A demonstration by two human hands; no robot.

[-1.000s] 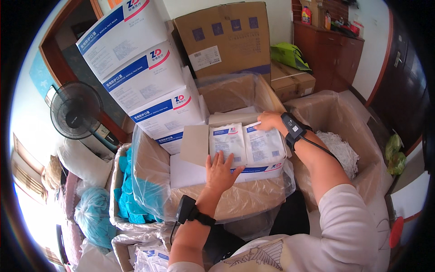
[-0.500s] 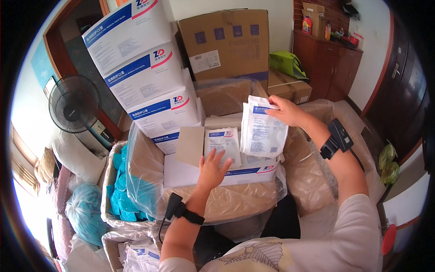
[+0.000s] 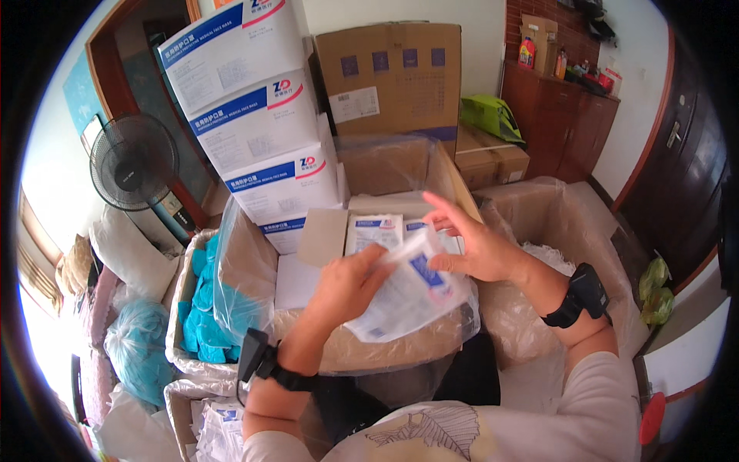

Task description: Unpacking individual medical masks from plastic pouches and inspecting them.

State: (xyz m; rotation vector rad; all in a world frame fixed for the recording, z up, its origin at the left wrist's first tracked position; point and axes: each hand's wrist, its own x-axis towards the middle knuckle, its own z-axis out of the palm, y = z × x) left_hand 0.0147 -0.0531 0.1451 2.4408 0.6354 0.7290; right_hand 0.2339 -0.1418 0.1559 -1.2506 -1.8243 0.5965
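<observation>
- Left hand (image 3: 350, 281) pinching white sealed packet (image 3: 412, 296) at its left edge; right hand (image 3: 477, 250) fingers spread, touching packet's upper right.
- Packet held tilted, above front of plastic-lined carton (image 3: 362, 354).
- More packets (image 3: 373, 231) flat in white inner box behind.
- Step, judged: handling one lifted packet; next likely needs firmer two-handed grip.

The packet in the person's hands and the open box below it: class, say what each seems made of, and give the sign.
The packet: thin plastic film, apparently, glossy and crinkled, white with blue print. The open box: brown corrugated cardboard by its look, matt, lined with a clear plastic bag that shines and wrinkles.
</observation>
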